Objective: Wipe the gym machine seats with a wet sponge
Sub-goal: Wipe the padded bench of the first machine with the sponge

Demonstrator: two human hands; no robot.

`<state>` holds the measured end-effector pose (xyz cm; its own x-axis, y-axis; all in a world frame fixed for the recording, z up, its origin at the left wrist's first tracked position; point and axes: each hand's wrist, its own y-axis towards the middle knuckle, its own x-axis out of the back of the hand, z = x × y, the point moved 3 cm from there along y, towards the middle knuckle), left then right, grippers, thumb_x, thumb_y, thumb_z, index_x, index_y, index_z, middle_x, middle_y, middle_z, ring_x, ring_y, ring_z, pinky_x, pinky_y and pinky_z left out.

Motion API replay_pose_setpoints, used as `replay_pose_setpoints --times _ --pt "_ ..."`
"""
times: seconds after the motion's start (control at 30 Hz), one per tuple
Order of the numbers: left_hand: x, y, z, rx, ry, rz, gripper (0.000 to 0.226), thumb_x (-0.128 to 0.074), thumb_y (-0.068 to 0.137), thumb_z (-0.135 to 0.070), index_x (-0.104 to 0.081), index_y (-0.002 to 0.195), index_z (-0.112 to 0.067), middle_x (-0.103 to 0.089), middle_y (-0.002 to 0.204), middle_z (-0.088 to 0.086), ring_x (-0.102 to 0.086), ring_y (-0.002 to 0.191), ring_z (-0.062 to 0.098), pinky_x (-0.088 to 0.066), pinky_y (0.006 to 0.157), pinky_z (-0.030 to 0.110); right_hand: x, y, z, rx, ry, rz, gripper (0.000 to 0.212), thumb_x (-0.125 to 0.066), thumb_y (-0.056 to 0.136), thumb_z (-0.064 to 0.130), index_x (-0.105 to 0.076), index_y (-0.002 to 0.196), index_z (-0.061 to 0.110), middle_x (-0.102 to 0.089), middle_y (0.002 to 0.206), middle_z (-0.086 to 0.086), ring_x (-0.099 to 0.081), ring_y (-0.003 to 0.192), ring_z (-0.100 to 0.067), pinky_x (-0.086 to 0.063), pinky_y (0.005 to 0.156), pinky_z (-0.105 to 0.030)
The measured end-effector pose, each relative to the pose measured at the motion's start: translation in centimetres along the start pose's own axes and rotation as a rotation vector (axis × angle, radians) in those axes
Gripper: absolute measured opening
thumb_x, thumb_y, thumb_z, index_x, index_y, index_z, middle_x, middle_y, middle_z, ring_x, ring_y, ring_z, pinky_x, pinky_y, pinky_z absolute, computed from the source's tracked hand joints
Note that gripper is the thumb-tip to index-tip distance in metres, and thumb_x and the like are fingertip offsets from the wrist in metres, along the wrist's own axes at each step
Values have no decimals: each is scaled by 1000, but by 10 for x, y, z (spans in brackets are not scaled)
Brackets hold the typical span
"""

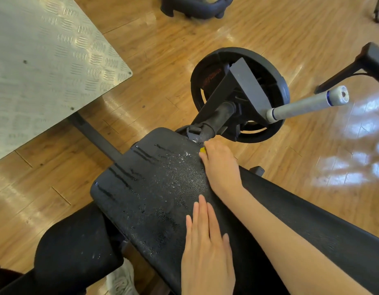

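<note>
With the left hand point(207, 250) flat, fingers straight, steadying the seat point(150, 188), the right hand point(221, 167) should keep the sponge point(203, 149) beneath its curled fingers pressed while wiping that edge.

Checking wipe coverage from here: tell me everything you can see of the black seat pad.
The seat pad is black, textured vinyl-like, rounded-cornered and tilted. Water beads and streaks cover its middle and left edge. The left hand lies flat on its near part; the right hand presses a mostly hidden yellow sponge at its far right edge.
</note>
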<state>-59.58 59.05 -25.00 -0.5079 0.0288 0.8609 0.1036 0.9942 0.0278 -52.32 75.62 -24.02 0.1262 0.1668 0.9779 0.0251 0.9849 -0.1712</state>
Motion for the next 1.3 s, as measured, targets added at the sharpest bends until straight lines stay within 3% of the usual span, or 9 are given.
replay_pose_setpoints --times 0.1,0.23,0.3,0.4,0.6,0.8,1.0,1.2,1.3 --pt "5 -2 6 38 -28 41 65 -38 85 -31 -39 140 3 -47 148 22 -36 135 28 -12 114 34 1 -37 2 308 -82 195 46 -35 105 32 -35 147 14 -32 155 -3 -19 146 -19 -9 118 -32" --pt "5 -4 9 64 -18 58 67 -40 85 -34 -37 141 2 -46 149 22 -38 136 29 -11 114 34 7 -4 4 62 -26 54 37 -40 104 30 -49 135 11 -49 138 -5 -36 135 -22 -28 113 -39" --pt "6 -4 11 61 -1 37 67 -40 85 -34 -39 142 3 -46 148 22 -38 136 29 -12 115 33 2 -22 16 126 6 90 41 -38 104 29 -43 141 13 -40 149 -3 -24 144 -21 -13 120 -36" --pt "6 -7 10 69 -11 20 67 -36 88 -33 -46 141 6 -46 148 21 -40 137 30 -14 114 35 6 -79 14 378 100 225 44 -35 104 33 -37 147 22 -27 156 9 -6 148 -8 14 112 -18" --pt "7 -7 9 56 62 46 65 -34 89 -35 -39 141 4 -46 148 23 -49 134 34 -27 107 44 -4 -14 12 265 125 151 42 -41 102 33 -47 142 21 -41 151 5 -20 146 -13 -6 118 -28" --pt "10 -8 9 67 63 40 65 -34 89 -35 -39 141 4 -46 148 23 -49 134 34 -28 107 44 26 -95 -27 392 129 172 42 -47 100 31 -47 141 25 -37 149 16 -13 144 -1 4 114 -14" --pt "9 -3 9 99 90 46 68 -40 81 -38 -44 136 3 -57 138 21 -60 123 31 -39 111 42 -5 -17 19 332 106 182 43 -39 104 32 -42 145 20 -36 153 5 -16 146 -11 -2 117 -25" --pt "15 -7 8 118 75 75 66 -34 87 -36 -56 134 6 -51 144 23 -54 129 34 -22 111 40 23 -91 -20 445 109 159 43 -44 101 31 -43 144 26 -36 151 14 -13 145 -1 3 115 -15" --pt "21 -5 11 192 81 77 67 -34 86 -37 -60 130 5 -55 140 22 -58 125 33 -44 109 43 0 -44 17 417 75 198 42 -38 104 31 -42 145 21 -36 153 7 -14 147 -9 1 116 -22"
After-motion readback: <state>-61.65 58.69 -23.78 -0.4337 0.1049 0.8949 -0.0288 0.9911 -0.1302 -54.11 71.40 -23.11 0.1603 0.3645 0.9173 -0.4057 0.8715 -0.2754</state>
